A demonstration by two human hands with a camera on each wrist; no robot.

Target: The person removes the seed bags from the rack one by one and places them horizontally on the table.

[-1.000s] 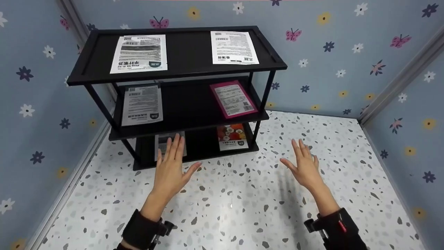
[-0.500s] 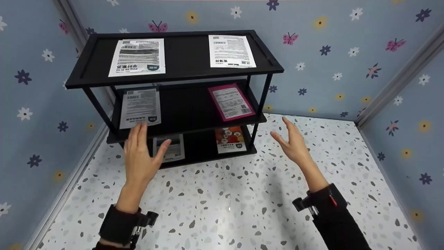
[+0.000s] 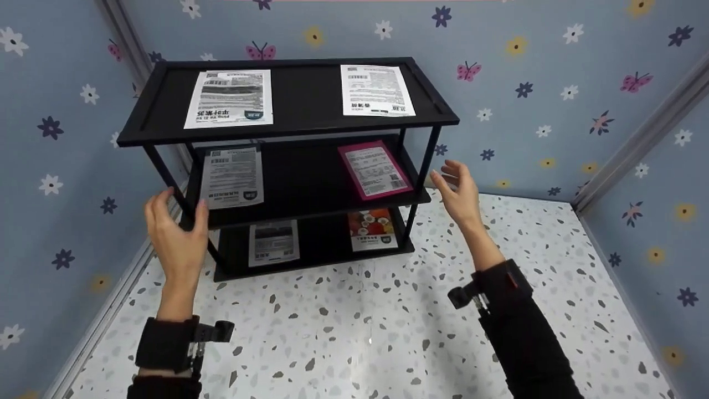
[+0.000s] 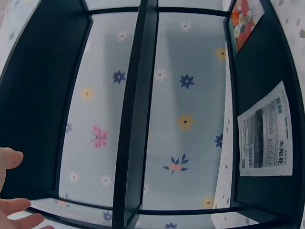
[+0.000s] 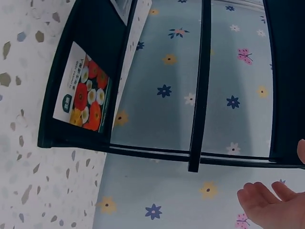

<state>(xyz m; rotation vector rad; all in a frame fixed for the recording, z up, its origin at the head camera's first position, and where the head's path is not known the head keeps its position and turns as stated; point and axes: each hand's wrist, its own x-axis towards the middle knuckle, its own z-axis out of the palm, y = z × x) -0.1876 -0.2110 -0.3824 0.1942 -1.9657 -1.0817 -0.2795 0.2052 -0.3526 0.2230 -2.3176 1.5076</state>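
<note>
A black three-tier shelf rack (image 3: pixel 306 95) stands on the floor. My left hand (image 3: pixel 178 244) is at its left front post, thumb and fingers spread apart and slightly bent. Whether it touches the rack cannot be told. My right hand (image 3: pixel 463 195) is just outside the right front post, fingers loosely bent, holding nothing. Two white printed packets lie on the top tier, a left packet (image 3: pixel 230 98) and a right packet (image 3: pixel 376 91). The middle tier bears a grey-white packet (image 3: pixel 232 177) and a pink-edged packet (image 3: pixel 375 169). Below lie a greyish packet (image 5: pixel 125 6) and a flower-picture packet (image 5: pixel 85 90).
Blue walls (image 3: pixel 532 133) with flowers and butterflies surround the rack at the back and both sides. Speckled white floor (image 3: pixel 343 332) spreads in front and to the right. Black bands with small camera mounts circle both wrists, such as the left wrist band (image 3: pixel 164 344).
My left hand has moved left and up from in front of the lower tier to the left post. My right hand has moved up and left toward the right post. The packets stay put.
</note>
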